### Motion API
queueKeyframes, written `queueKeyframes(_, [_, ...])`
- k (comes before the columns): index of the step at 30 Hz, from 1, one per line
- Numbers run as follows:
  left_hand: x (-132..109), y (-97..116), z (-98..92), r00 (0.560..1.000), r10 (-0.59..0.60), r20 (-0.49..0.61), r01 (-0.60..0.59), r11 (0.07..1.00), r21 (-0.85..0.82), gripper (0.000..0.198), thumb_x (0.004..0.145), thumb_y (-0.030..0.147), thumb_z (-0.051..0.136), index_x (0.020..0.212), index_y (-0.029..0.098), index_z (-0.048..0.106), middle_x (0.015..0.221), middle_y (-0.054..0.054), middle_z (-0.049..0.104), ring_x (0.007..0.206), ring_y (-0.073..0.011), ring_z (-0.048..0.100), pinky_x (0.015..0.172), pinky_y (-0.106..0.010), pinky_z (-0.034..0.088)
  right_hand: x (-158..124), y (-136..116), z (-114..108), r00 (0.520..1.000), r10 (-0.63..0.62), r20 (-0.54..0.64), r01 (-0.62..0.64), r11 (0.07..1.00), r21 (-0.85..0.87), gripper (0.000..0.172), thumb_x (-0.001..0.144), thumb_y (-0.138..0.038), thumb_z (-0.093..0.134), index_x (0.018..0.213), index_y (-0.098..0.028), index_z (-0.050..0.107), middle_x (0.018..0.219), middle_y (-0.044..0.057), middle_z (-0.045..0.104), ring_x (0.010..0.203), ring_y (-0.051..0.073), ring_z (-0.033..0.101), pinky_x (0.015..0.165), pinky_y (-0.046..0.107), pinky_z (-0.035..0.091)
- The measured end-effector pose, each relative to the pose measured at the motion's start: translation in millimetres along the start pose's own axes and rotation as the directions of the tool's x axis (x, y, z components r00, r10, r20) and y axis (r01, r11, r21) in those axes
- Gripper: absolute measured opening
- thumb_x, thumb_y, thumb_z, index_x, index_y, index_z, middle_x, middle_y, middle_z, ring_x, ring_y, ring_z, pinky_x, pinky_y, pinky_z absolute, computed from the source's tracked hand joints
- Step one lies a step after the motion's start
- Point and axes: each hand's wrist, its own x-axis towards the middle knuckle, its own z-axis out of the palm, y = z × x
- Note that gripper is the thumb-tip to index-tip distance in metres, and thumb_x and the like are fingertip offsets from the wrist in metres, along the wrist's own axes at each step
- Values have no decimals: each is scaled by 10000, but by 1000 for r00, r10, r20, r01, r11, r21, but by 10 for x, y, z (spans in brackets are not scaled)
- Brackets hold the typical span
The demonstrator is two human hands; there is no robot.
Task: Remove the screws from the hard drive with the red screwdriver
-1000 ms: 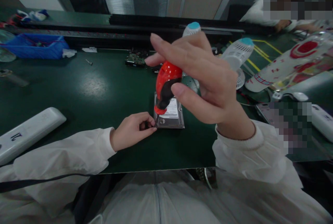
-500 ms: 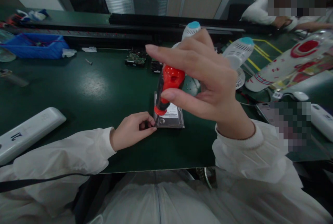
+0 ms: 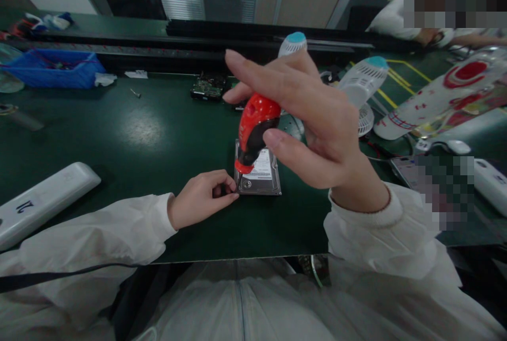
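A silver hard drive [image 3: 263, 187] with a white label lies flat on the green table in front of me. My left hand [image 3: 206, 196] is closed, thumb and forefinger pinched at the drive's near-left corner. The right hand [image 3: 312, 114] holds a screwdriver [image 3: 253, 132] by its red and black handle, thumb on one side, with the index finger stretched out over the top. The screwdriver leans, its thin shaft pointing down at that same corner beside my left fingertips. Its tip and any screw there are too small to make out.
Behind the drive sits a green circuit board assembly [image 3: 208, 86]. A blue bin [image 3: 57, 69] stands at the back left, a white numbered case [image 3: 47, 204] at the left. White fans [image 3: 362, 79] and a patterned bottle [image 3: 431, 95] stand at the right. Another person's sleeve [image 3: 392, 19] shows at the far right.
The screwdriver handle has turned about its length, showing more black on the near side. My right thumb and fingers have shifted around it. The left hand and the drive have stayed put.
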Motion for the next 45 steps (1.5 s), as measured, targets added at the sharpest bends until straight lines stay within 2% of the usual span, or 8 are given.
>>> queueKeyframes(6, [1,2,-10,1000,13,-2,-13,999,33,162,870,335,677,831,184,634,809,5,650,612,-108,533,563,-246,402,-4,-10,1,999,-2,-40,-2,995,-103,393,1005,-405,496,1261,-130,611,1084,4,705,977,133,624,980,370,520])
queueKeyframes(11, [-1,-11,-4,1000,8,6,-8,1000,6,168,879,343,675,839,185,636,816,3,658,625,-112,546,568,-246,414,-6,-22,-4,999,42,28,-42,999,2,450,1029,-252,292,1388,-66,489,1241,2,690,1102,102,620,1068,355,487])
queueKeyframes(16, [-3,-9,-2,1000,10,-3,-10,1000,14,154,872,327,681,838,184,634,807,11,647,612,-105,536,562,-243,406,-12,7,15,998,-7,-63,7,1000,1,380,970,-349,579,1247,-93,622,1244,31,711,1006,126,636,960,336,532])
queueKeyframes(21, [-5,-19,8,1000,9,1,-8,1000,-20,161,881,337,679,845,184,642,796,16,643,613,-105,538,564,-246,405,-9,0,7,999,41,11,-41,998,40,490,1029,-331,296,1369,-64,526,1330,25,663,1069,97,648,1009,302,516])
queueKeyframes(27, [-9,-31,11,1000,20,-5,-20,1000,-2,157,875,331,683,844,184,637,800,18,638,616,-103,543,571,-249,413,-21,-13,11,999,22,-30,-22,1000,12,434,984,-329,517,1320,-60,575,1334,32,676,1072,107,644,1002,283,524])
queueKeyframes(32, [-7,-33,14,1000,11,-4,-11,1000,-23,157,879,334,677,849,185,637,796,19,641,610,-102,538,564,-248,408,-13,-40,-15,995,90,53,-92,995,46,489,1030,-301,270,1382,-51,500,1401,49,625,1085,96,647,1027,305,517])
queueKeyframes(38, [-5,-12,6,1000,12,-11,-12,1000,2,155,867,324,683,832,183,630,790,20,628,599,-99,524,564,-247,403,-27,-16,-23,999,35,-8,-35,999,-27,452,1020,-409,471,1316,-88,585,1297,35,685,1128,132,644,1006,290,540])
queueKeyframes(45, [0,-38,21,1000,11,-6,-11,999,-35,165,881,342,681,849,186,636,796,19,632,607,-99,527,560,-240,402,-23,-5,-12,995,79,64,-86,989,117,515,1015,-303,325,1421,-18,460,1519,111,524,1073,98,672,1008,286,544])
